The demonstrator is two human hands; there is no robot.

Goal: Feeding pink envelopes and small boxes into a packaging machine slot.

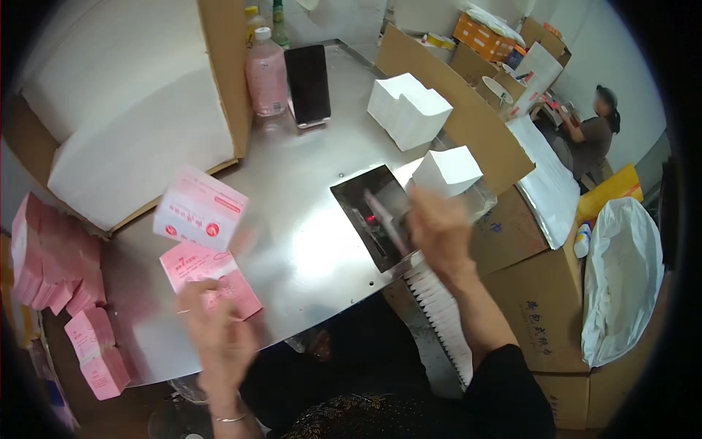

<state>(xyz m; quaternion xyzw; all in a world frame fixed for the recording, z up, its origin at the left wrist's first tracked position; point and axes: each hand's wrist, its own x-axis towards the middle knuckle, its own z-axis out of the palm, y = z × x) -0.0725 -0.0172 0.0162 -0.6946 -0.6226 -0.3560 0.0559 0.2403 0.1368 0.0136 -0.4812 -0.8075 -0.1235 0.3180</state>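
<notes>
My left hand (219, 336), blurred with its fingers partly curled, is over a flat pink printed packet (238, 284) at the table's front left; whether it grips the packet I cannot tell. Just behind that, a pink-and-white printed packet (201, 208) is tilted, overlapping the first in view. My right hand (442, 227), smeared by motion, hovers by the right edge of a black glossy plate (358, 197) set in the metal table. A thin pinkish strip (387, 216) shows blurred over the plate, beside my right fingers. Past that hand stand white folded tissue stacks (447, 170).
Pink packets (55, 256) are piled at the left edge. A large carton (219, 80) with white sheets stands back left, near a pink bottle (267, 77) and a propped black phone (308, 84). Cardboard (453, 110) borders the right side. Another person (596, 135) sits far right.
</notes>
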